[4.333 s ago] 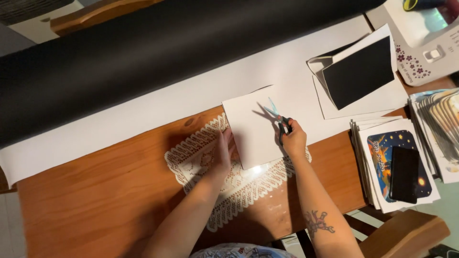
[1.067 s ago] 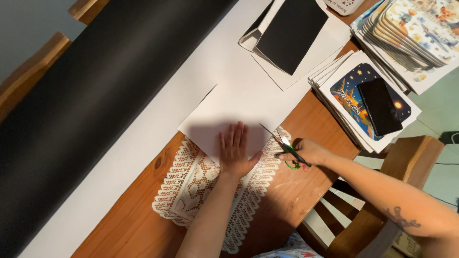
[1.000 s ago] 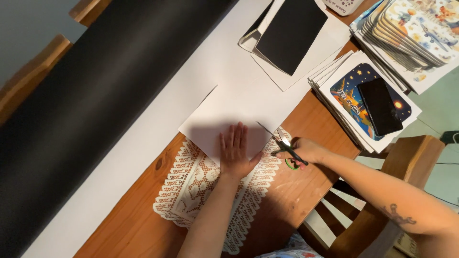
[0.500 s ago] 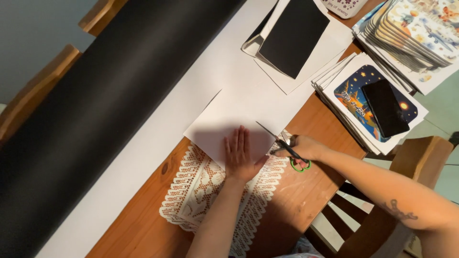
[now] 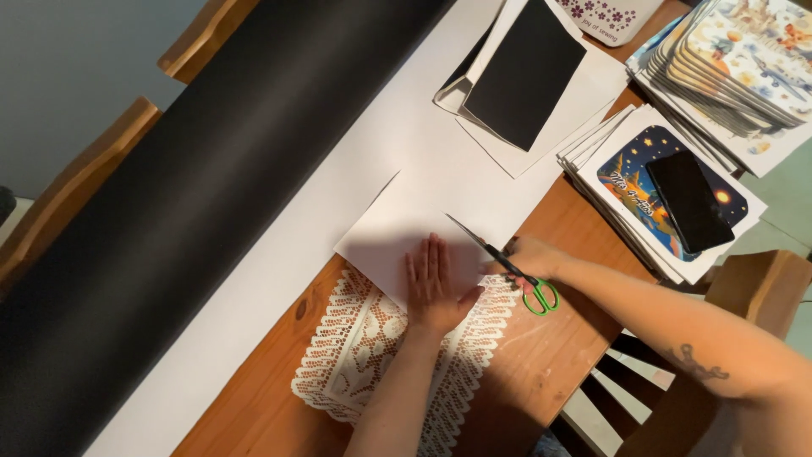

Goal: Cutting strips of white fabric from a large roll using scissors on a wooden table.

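A person seated at a wooden table (image 5: pixel 541 372) cuts a sheet of white paper (image 5: pixel 423 224), seen from a head-worn camera looking down. The left hand (image 5: pixel 433 283), at the centre of the frame, lies flat on the near edge of the sheet, fingers straight and close together, palm down and gripping nothing, simply pinning the paper. The right hand (image 5: pixel 529 258), just right of centre, is closed around a pair of green-handled scissors (image 5: pixel 503 264); the fingers are through the loops and the slim dark blades, parted only narrowly, point toward the upper left over the paper.

The white sheet runs diagonally from the lower left to the upper right of the frame, lying beside a broad roll of black material (image 5: pixel 186 203) that fills the upper left. Its near corner overlaps a cream lace doily (image 5: pixel 372 355) at lower centre.

By the look of it the cut is partly made: a straight slit edge shows above the left hand, and the blades sit at the right edge of the flap being held. The flap appears to be still joined to the larger sheet, so cutting remains.

At upper right lie a black rectangular card (image 5: pixel 524 72) on white sheets, stacks of illustrated prints (image 5: pixel 744 59), and a dark phone (image 5: pixel 689 200) resting on a blue starry print (image 5: pixel 630 173).
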